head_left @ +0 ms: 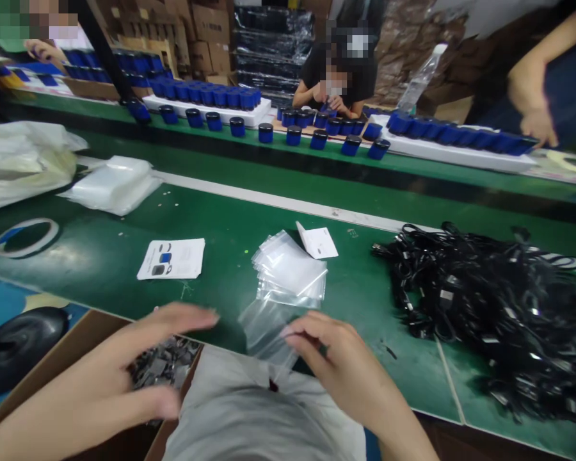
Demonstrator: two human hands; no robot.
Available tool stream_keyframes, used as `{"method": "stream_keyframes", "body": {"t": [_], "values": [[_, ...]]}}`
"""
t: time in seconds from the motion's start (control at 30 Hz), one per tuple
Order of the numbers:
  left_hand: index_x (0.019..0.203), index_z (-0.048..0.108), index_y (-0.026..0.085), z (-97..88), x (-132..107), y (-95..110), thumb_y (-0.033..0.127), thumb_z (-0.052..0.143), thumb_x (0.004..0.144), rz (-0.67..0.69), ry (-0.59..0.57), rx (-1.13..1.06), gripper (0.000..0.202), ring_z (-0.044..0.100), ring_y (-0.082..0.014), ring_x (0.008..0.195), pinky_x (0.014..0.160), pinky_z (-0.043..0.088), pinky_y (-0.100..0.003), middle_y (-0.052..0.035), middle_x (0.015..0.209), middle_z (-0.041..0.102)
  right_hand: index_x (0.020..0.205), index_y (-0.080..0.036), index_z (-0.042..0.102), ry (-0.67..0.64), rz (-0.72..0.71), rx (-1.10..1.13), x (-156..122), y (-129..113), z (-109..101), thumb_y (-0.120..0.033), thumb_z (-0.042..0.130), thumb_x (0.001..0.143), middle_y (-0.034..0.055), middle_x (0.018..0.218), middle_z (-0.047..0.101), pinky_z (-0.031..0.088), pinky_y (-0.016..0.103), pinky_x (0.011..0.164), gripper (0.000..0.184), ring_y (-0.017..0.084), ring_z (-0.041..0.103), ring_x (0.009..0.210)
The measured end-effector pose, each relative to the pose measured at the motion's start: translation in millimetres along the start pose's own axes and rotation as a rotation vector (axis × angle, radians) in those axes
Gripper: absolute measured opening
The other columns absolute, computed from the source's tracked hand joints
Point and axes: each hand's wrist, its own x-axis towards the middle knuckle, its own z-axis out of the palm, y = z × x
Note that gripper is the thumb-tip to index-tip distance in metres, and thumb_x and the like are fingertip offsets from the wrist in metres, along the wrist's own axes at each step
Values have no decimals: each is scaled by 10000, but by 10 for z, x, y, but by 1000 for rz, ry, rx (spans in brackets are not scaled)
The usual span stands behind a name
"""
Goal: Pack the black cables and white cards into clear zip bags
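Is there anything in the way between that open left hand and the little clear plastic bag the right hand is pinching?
Nothing visible. The open left hand hovers over the cardboard box of small dark parts, and only bare green table lies between it and the small clear plastic bag pinched by the right hand.

On the bench [221,211], the bag stack [290,269] lies between a leaflet [171,258], left, and a cable heap [489,307], right; 1 card [317,242], perhaps touching, behind.
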Motion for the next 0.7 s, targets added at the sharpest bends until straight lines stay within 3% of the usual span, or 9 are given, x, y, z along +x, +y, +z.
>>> {"method": "stream_keyframes", "body": {"t": [0.07, 0.1, 0.17, 0.23, 0.37, 0.47, 0.57, 0.63, 0.7], "values": [[1187, 617, 384, 60, 222, 322, 433, 817, 513, 44, -91, 127, 705, 523, -334, 1183, 1029, 373, -449, -21, 1262, 620, 895, -234, 646, -54, 8, 109, 16, -59, 142, -147, 576, 839, -20, 762, 650, 421, 243, 647, 125, 145, 593, 697], [1139, 648, 384, 107, 323, 443, 418, 798, 562, 93, -156, 145, 597, 540, -314, 1166, 1057, 329, -463, -9, 1218, 646, 903, -228, 636, -51, 35, 192, 19, -66, 204, -140, 599, 813, -25, 734, 644, 420, 240, 629, 131, 138, 585, 665], [879, 741, 347, 226, 464, 591, 337, 691, 718, 160, -312, 106, 170, 644, -243, 988, 1081, 291, -440, 26, 911, 743, 890, -211, 606, 13, 113, 399, 13, -39, 288, -165, 636, 774, -35, 677, 616, 419, 233, 598, 128, 129, 557, 618], [711, 727, 294, 347, 518, 630, 284, 602, 791, 126, -341, 28, 148, 675, -203, 833, 999, 396, -371, 42, 714, 730, 903, -199, 589, 88, 165, 576, -11, 13, 312, -224, 644, 768, -34, 664, 592, 425, 238, 596, 148, 128, 538, 614], [689, 662, 243, 495, 525, 574, 305, 569, 808, 51, -223, 11, 164, 660, -216, 855, 746, 496, -264, 27, 712, 702, 798, -172, 643, 53, 148, 527, -82, 68, 291, -256, 578, 814, -6, 689, 556, 402, 243, 594, 108, 129, 514, 628], [672, 634, 239, 552, 533, 562, 313, 539, 828, 117, -185, 69, 198, 651, -219, 887, 843, 470, -300, 28, 698, 696, 604, -168, 597, 83, 124, 387, -109, 60, 301, -208, 570, 798, -15, 641, 517, 357, 234, 557, 201, 118, 484, 592], [714, 648, 243, 632, 486, 572, 299, 558, 815, 229, 56, 159, 146, 637, -223, 903, 896, 451, -330, 4, 814, 707, 540, -168, 561, 138, 169, 372, -101, 81, 302, -224, 650, 738, -29, 600, 504, 316, 225, 509, 224, 102, 441, 539], [770, 658, 246, 698, 405, 566, 296, 594, 795, 269, 217, 164, 85, 636, -209, 862, 815, 493, -288, -9, 855, 690, 519, -168, 541, 158, 195, 413, -83, 116, 281, -307, 704, 709, -34, 575, 499, 293, 225, 486, 286, 96, 413, 517], [815, 675, 257, 758, 315, 548, 322, 631, 778, 229, 193, 111, 87, 654, -185, 772, 676, 523, -223, -4, 829, 688, 504, -171, 506, 163, 205, 464, -61, 150, 249, -415, 732, 685, -37, 551, 494, 285, 225, 479, 378, 94, 393, 509]]}}
